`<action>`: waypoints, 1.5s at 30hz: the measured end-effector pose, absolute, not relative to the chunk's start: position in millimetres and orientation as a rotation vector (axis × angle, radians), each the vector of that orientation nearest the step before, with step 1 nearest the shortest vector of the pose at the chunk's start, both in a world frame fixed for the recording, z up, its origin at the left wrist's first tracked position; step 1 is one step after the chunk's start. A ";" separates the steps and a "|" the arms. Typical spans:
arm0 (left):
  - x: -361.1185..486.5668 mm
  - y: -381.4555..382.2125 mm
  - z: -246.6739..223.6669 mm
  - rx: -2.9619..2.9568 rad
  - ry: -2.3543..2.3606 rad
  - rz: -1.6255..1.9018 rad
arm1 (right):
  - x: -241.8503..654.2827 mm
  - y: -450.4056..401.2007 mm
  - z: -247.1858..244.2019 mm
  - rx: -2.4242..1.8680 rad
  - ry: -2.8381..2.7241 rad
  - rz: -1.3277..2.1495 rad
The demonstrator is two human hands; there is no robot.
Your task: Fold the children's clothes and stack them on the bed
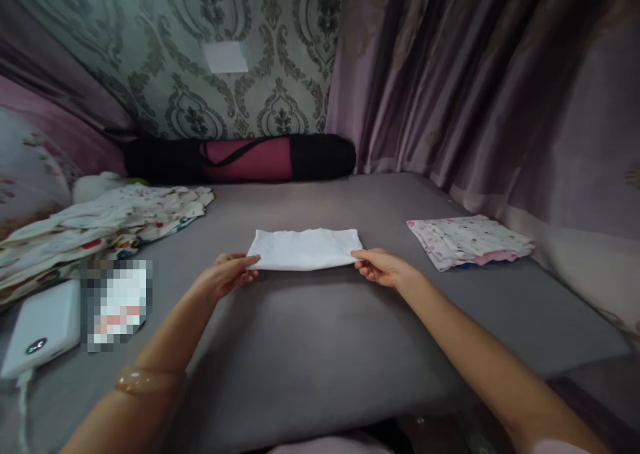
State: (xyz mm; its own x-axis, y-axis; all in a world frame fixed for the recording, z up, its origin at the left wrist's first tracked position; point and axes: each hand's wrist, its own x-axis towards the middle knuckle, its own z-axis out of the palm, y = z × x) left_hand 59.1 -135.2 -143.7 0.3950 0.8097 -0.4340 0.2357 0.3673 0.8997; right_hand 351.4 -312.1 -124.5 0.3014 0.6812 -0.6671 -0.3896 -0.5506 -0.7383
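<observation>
A folded white cloth [306, 249] is stretched between my two hands over the grey surface. Its near left corner is pinched by my left hand [231, 273], thumb on top and fingers curled below. My right hand [379, 266] grips the near right corner in the same way. The cloth's near edge looks lifted slightly, and its far edge seems to lie on the surface. A bangle [150, 381] circles my left forearm.
Folded patterned cloths [470, 241] lie in a stack at right. At left are a rumpled printed cloth [130, 214], a white power bank [44, 327] with a cable, and a blurred-out item [120, 304]. A black-and-pink long bag [245, 159] rests against the wall; curtains [400, 74] hang at right.
</observation>
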 end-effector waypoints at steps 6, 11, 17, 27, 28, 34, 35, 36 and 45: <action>32.4 -180.7 -148.1 1.251 1.215 0.382 | 343.9 -360.1 -132.8 -1.624 -0.342 1.476; 17.9 -180.7 -137.4 1.755 1.444 0.634 | 359.9 -371.8 -130.2 -2.022 -0.781 1.290; 89.6 -185.2 -139.0 2.331 0.944 0.632 | 321.3 -314.9 -136.4 -1.938 -1.754 0.225; 124.6 -197.2 -175.2 2.806 0.991 0.272 | 289.5 -285.7 -161.8 -1.934 -2.154 0.160; 122.7 -197.4 -176.5 2.805 0.996 0.271 | 289.9 -287.3 -162.8 -1.936 -2.145 0.165; 126.2 -196.4 -177.5 2.793 1.018 0.240 | 289.4 -285.3 -163.7 -1.924 -2.110 0.192; 126.4 -195.7 -174.9 2.787 1.015 0.204 | 291.2 -283.8 -162.4 -1.919 -2.113 0.235; 125.7 -194.9 -171.7 2.780 1.003 0.158 | 294.1 -282.6 -160.8 -1.911 -2.114 0.298; 86.9 -184.2 -170.5 2.908 1.183 0.183 | 333.0 -304.0 -171.4 -2.138 -1.939 0.116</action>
State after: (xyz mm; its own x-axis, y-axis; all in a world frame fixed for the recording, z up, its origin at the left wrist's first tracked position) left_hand 86.9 -184.2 -170.5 0.7101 0.6956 0.1091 0.6959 -0.7169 0.0409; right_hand 333.0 -304.0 -171.4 0.1101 0.9879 0.1095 0.9678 -0.0815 -0.2381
